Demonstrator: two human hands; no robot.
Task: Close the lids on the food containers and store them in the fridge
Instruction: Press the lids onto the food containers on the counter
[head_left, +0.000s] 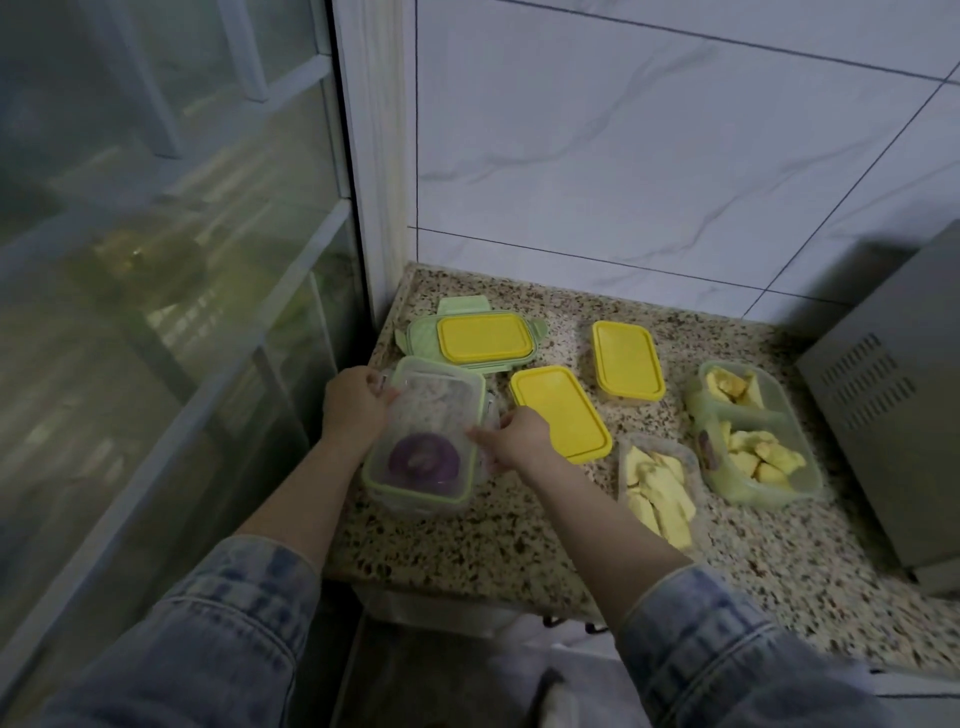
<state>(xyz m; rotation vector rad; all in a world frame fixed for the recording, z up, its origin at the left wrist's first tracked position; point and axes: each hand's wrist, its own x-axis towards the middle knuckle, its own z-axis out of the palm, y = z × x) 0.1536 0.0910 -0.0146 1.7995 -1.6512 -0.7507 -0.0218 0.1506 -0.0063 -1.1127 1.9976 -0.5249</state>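
Head view looks down on two hands working a clear container (426, 436) with a green-rimmed lid at the left front of the speckled table (519, 540). Fingers of the left hand (356, 405) curl closed around the container's far left corner, at a side clasp. Fingers of the right hand (514, 436) pinch closed on the clasp along its right edge. Inside the container, a purple ring-shaped piece (418, 460) shows through the lid, with pale food behind it.

Just beyond it lies a green lid (421, 332) with flaps spread, and a yellow lid (485, 338) rests on top of it. A second yellow lid (558, 413) lies flat just right of the right hand. A third yellow-lidded container (628, 361) sits further back. An open clear container of yellow fruit pieces (660, 493) stands near the table's front, and a divided green container (753, 436) of the same fruit sits beside it on the right. Both sleeves are blue denim (727, 639).
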